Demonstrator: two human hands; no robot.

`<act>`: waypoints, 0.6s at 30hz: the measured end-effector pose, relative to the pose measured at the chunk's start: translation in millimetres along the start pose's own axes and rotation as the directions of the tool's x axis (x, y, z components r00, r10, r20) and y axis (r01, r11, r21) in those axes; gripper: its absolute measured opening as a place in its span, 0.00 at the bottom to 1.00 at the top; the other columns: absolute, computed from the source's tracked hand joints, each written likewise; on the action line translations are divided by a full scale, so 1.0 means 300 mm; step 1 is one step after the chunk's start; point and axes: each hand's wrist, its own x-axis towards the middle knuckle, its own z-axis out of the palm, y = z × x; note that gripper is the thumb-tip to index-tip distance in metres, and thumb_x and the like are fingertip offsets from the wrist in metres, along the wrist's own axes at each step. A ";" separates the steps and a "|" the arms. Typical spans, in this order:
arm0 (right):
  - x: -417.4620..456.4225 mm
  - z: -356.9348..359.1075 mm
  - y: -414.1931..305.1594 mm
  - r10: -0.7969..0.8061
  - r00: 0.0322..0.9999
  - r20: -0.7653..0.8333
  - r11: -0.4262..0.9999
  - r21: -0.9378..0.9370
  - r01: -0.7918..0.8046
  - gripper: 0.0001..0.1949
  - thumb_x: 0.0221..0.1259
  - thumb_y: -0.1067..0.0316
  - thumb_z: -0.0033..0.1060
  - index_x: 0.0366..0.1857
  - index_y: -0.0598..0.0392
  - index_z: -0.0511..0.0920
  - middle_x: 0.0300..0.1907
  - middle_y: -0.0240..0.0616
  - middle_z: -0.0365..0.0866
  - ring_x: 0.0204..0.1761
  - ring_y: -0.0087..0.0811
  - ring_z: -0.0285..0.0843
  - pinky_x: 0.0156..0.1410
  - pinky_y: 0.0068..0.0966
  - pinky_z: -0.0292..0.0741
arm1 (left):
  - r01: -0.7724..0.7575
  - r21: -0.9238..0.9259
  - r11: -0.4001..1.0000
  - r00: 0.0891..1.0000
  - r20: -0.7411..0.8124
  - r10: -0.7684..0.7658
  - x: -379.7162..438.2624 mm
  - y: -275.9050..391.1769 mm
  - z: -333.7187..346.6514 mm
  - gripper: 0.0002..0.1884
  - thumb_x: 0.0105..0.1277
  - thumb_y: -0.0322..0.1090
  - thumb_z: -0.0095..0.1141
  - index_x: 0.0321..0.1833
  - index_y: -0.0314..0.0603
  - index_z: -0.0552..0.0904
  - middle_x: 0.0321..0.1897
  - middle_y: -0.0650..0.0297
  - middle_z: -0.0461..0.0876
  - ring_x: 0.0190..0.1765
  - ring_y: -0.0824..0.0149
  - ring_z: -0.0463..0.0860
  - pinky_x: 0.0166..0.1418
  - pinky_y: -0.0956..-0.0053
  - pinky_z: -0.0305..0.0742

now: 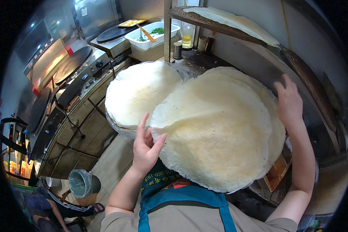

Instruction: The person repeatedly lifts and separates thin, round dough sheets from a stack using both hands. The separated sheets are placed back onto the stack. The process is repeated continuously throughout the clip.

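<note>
Large round thin flatbreads (217,130) lie stacked and overlapping in front of my body, their near edge over my apron. My left hand (147,145) is at the left rim of the top sheet, thumb and fingers apart around a small fold of its edge; whether it grips the fold is not clear. At the far right, my right hand (288,98) is raised beside the stack's rim, fingers spread and holding nothing. A second pile of paler round flatbreads (142,92) sits to the left on plastic film, partly covered by the nearer stack.
Round griddles (72,63) line the counter at left. Behind stand a white tub (146,43) with chopped greens and a wooden spatula, a metal shaker (177,50) and an oil bottle (187,37). A shelf (220,27) holds another flatbread. A lined bin (80,184) and a seated person are lower left.
</note>
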 end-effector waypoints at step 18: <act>0.208 0.245 -0.192 -0.110 0.926 0.361 0.440 0.853 -0.280 0.11 0.61 0.67 0.62 0.41 0.63 0.80 0.31 0.40 0.82 0.34 0.26 0.77 0.41 0.28 0.74 | 0.322 -0.065 0.944 0.935 0.181 -0.306 -0.204 -0.050 -0.028 0.13 0.71 0.28 0.57 0.56 0.31 0.79 0.49 0.58 0.85 0.50 0.71 0.82 0.57 0.71 0.77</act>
